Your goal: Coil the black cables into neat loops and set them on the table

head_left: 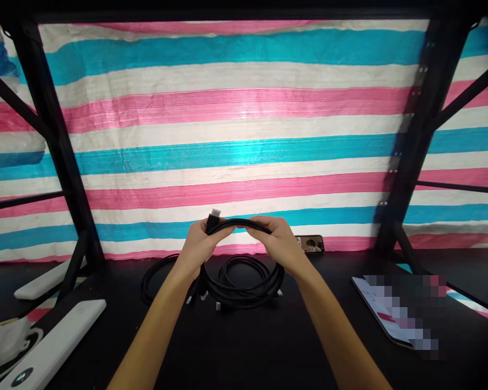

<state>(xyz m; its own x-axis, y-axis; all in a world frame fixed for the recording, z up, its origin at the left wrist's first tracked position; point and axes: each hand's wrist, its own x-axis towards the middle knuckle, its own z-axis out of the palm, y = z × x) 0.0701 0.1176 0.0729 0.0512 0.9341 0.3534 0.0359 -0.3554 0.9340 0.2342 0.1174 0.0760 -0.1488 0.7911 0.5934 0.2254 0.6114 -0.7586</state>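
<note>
Between my two hands a black HDMI cable (241, 222) is held up in a coil, its loop hanging down over the black table. My left hand (203, 241) is closed around the coil's upper left, where a plug (214, 216) with a bare metal end sticks up past the fingers. Around the upper right side of the same coil, my right hand (277, 241) is closed. Behind and below lie more coiled black cables (244, 264), with several light plug ends showing near the table. Where the held loop ends and the lying coils begin is partly hard to tell.
Left on the table (244, 357) lie a long white device (61, 341) and a white adapter with its cord (6, 338). A phone (312, 244) leans at the back. A partly blurred flat item (384, 309) lies right. Black frame posts (410, 124) stand on both sides before striped sheeting.
</note>
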